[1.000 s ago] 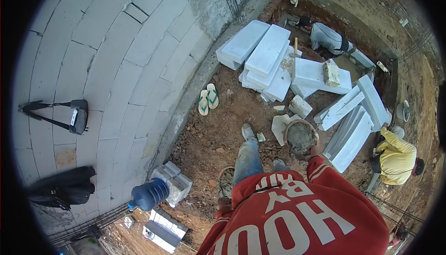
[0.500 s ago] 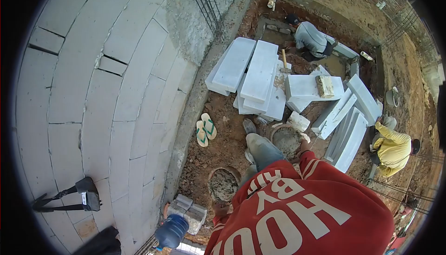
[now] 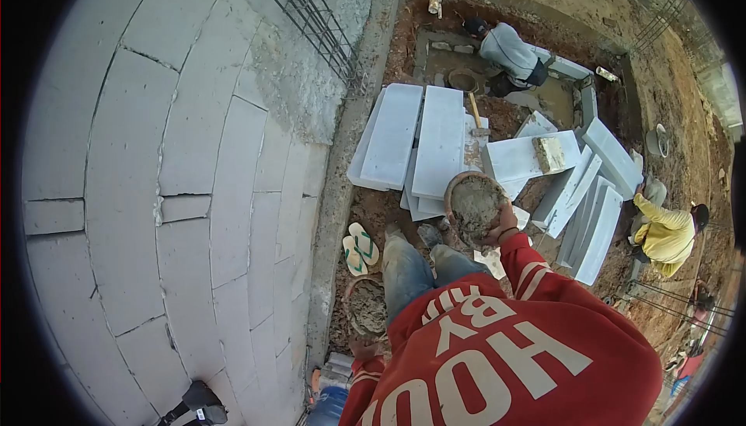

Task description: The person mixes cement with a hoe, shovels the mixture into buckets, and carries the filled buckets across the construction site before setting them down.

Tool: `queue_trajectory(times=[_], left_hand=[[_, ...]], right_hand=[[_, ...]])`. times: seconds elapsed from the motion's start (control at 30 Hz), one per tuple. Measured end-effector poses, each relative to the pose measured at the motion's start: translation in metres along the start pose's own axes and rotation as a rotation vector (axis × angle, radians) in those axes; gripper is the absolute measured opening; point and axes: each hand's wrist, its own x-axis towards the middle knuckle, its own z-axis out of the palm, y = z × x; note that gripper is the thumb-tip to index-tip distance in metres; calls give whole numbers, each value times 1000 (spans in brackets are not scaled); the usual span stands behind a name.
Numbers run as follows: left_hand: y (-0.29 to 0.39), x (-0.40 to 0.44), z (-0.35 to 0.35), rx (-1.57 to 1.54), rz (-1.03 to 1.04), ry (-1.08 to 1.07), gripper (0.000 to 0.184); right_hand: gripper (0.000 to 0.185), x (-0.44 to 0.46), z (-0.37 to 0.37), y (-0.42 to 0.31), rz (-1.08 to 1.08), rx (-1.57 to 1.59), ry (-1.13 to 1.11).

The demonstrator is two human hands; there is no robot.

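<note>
My right hand [image 3: 503, 224] is closed on the rim of a round bucket [image 3: 475, 207] filled with wet grey mortar, held in front of my legs. Lower down, at my left side, my left hand [image 3: 364, 347] grips the near edge of a second mortar bucket [image 3: 367, 306]; its fingers are partly hidden. A pair of pale flip-flops [image 3: 360, 249] with green straps lies on the soil just beyond the left bucket. Large white blocks [image 3: 395, 137] are stacked directly ahead of my feet.
A hammer [image 3: 475, 115] rests on the blocks. One person [image 3: 509, 53] bends in a shallow pit beside another bucket [image 3: 463, 80]; a co-worker in yellow [image 3: 664, 232] crouches at the right. A block wall [image 3: 186, 146] stands left, with rebar [image 3: 303, 18] beside it. A blue bottle [image 3: 326, 406] is at the bottom.
The view has moved forward toward the block stack, and both buckets have travelled with my hands. My right hand's bucket now appears higher, near the blocks. The flip-flops are now close to my feet.
</note>
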Motion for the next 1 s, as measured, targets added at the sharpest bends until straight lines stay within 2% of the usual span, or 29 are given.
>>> queue_trajectory(times=[0.07, 0.1, 0.13, 0.2, 0.23, 0.27, 0.3, 0.37, 0.4, 0.47, 0.5, 0.53, 0.57, 0.6, 0.73, 0.77, 0.83, 0.9, 0.93, 1.0], left_hand=[[22, 11, 24, 254, -44, -44, 39], [22, 15, 35, 501, 139, -268, 39], [24, 17, 49, 514, 124, -284, 39], [38, 26, 83, 48, -84, 52, 39], [62, 83, 44, -90, -232, -298, 40], [71, 93, 53, -80, -240, -304, 40], [73, 95, 62, 74, -170, -301, 40], [73, 75, 84, 374, -41, -268, 40], [74, 68, 103, 374, -61, -247, 40], [89, 60, 148, 268, -146, 124, 39], [99, 95, 105, 791, 90, -202, 39], [103, 92, 121, 798, 81, -190, 39], [101, 85, 159, 560, -1, 32, 38], [99, 80, 195, 319, -79, 249, 37], [113, 119, 239, 403, -136, 261, 38], [114, 125, 254, 416, -135, 265, 38], [115, 130, 292, 495, -90, 396, 39], [116, 136, 324, 568, -86, 373, 38], [117, 141, 342, 628, -90, 346, 38], [114, 137, 383, 677, -85, 278, 38]], right_hand=[[15, 7, 27, -2, 21, 5, -20], [25, 9, 36, -5, 30, 4, -48], [25, 9, 43, -8, 19, 24, -39], [15, 8, 71, -8, -87, 61, -86], [15, -9, 89, -12, -81, 67, -66], [15, -10, 107, -11, -86, 81, -62], [14, -8, 123, -13, -49, 146, -82], [13, -1, 147, -17, -14, 203, -73], [13, 5, 159, -22, -40, 211, -73], [13, 19, 183, -26, -77, 225, -77], [15, 27, 187, -30, -89, 191, -78], [16, 35, 188, -33, -104, 160, -85], [23, 25, 189, -38, -101, 127, -111], [23, 27, 186, -39, -98, 130, -98], [31, 30, 173, -40, -77, 225, -57], [23, 31, 169, -37, -98, 271, -90], [22, 44, 159, -27, -109, 328, -121], [29, 61, 153, -15, -275, 308, -86], [29, 51, 155, -12, -269, 323, -89], [34, 17, 157, -3, -318, 141, 8]])
